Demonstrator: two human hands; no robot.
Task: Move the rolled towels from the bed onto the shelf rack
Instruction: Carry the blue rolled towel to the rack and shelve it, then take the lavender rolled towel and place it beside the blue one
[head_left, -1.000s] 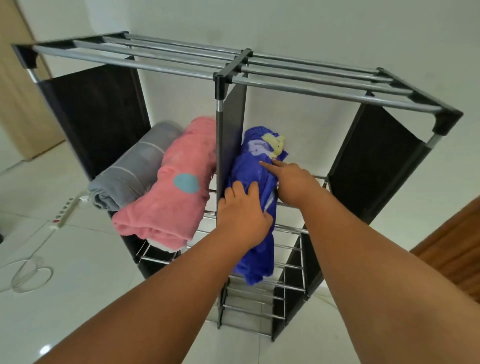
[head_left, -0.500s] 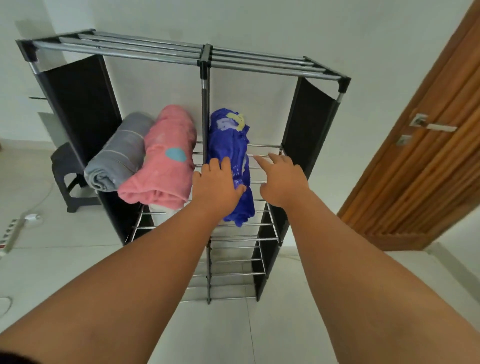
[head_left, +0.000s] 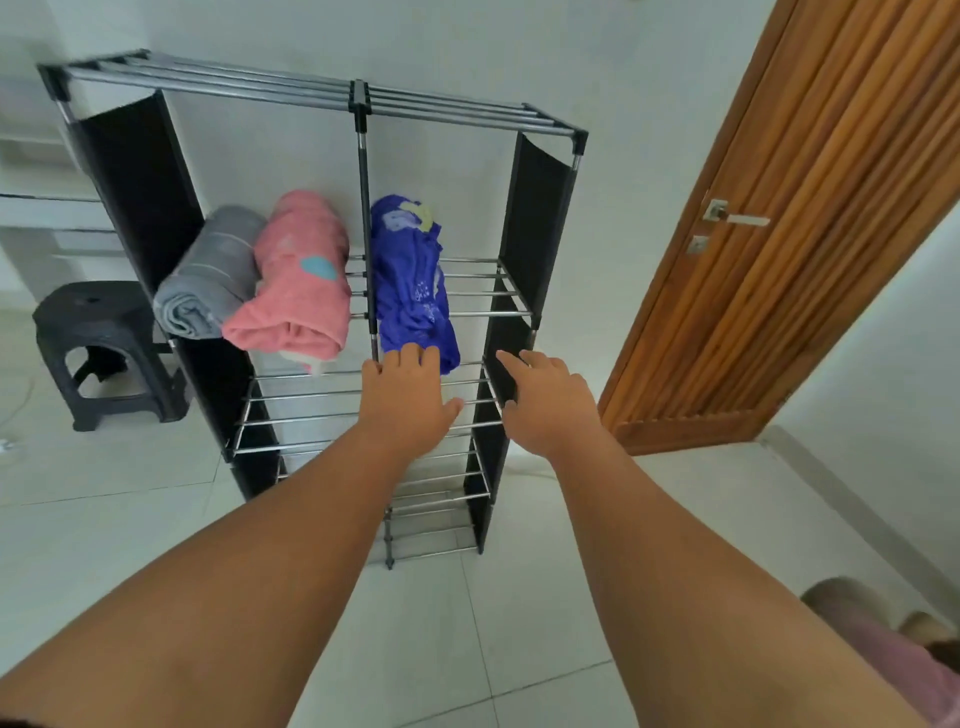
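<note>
The walls (head_left: 649, 78) were plain white. The floor (head_left: 493, 649) had big pale tiles. A brown wooden door (head_left: 810, 234) with a silver handle (head_left: 735, 217) stood on the right. A small black stool (head_left: 104, 353) sat on the left.

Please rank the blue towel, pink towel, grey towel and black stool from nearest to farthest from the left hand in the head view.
From the left hand:
1. Blue towel, just beyond the fingertips, right compartment.
2. Pink towel, left compartment.
3. Grey towel, leftmost on the shelf.
4. Black stool, on the floor, far left.
</note>
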